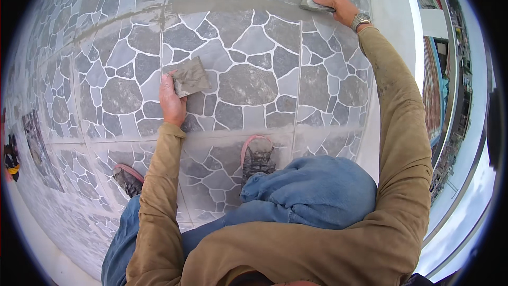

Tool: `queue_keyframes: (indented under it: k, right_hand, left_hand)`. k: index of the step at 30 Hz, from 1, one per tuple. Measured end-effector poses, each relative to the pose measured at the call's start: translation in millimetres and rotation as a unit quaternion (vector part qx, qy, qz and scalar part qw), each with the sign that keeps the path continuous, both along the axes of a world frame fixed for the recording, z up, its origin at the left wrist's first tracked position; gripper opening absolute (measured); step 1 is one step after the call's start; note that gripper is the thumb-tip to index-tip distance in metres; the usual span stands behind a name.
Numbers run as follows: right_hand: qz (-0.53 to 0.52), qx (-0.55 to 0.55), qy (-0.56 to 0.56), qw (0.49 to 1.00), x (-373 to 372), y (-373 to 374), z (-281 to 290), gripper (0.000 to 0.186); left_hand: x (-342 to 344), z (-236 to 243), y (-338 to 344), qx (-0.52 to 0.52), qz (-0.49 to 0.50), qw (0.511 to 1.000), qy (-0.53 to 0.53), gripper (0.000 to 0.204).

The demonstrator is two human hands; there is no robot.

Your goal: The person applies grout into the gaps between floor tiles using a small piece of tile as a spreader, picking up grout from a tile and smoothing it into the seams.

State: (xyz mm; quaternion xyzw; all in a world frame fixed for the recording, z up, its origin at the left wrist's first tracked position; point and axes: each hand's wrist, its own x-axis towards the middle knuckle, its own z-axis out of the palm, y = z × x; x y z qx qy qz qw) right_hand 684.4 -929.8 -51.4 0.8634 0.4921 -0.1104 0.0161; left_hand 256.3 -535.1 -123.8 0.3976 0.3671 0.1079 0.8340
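Observation:
My left hand (173, 101) grips the edge of a flat, square grey plate (192, 77) coated with wet-looking paste, held over the stone-patterned floor tiles (247, 83). My right hand (340, 6), arm stretched far forward, has its fingers over a small flat grey pad (313, 1) that rests on the tiles. From that pad a smeared band of grey grout (233, 4) runs leftward along a tile joint. Whether the pad is a sponge or a stiff spreader I cannot tell. A watch (361, 19) sits on my right wrist.
My shoes (258, 154) stand on the tiles and my knee (333, 190) is bent beside my right arm. A pale raised ledge (394, 47) borders the floor on the right, with rooftops beyond it. At the far left edge lies a small dark and yellow object (11, 161).

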Motion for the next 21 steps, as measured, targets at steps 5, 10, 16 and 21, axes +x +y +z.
queue_keyframes:
  k: [5, 10, 16, 21]
  right_hand:
    - [-0.167, 0.020, -0.027, 0.985, 5.4, 41.5, 15.3, 0.067]
    - [-0.135, -0.033, -0.117, 0.983, -25.4, 58.4, -10.1, 0.068]
    - [-0.007, -0.062, -0.151, 0.987, -42.6, 27.0, -14.7, 0.071]
    - [-0.203, 0.006, -0.056, 0.978, 4.5, 48.3, 1.2, 0.066]
  left_hand:
    - [-3.8, -0.9, 2.9, 0.005, 0.000, 1.000, -0.008, 0.045]
    - [3.4, -0.3, -1.2, -0.012, 0.011, 1.000, -0.014, 0.045]
    - [-3.9, -1.4, 5.3, -0.019, 0.009, 1.000, -0.013, 0.044]
    - [5.3, -1.2, -1.1, -0.025, 0.004, 1.000, -0.013, 0.044]
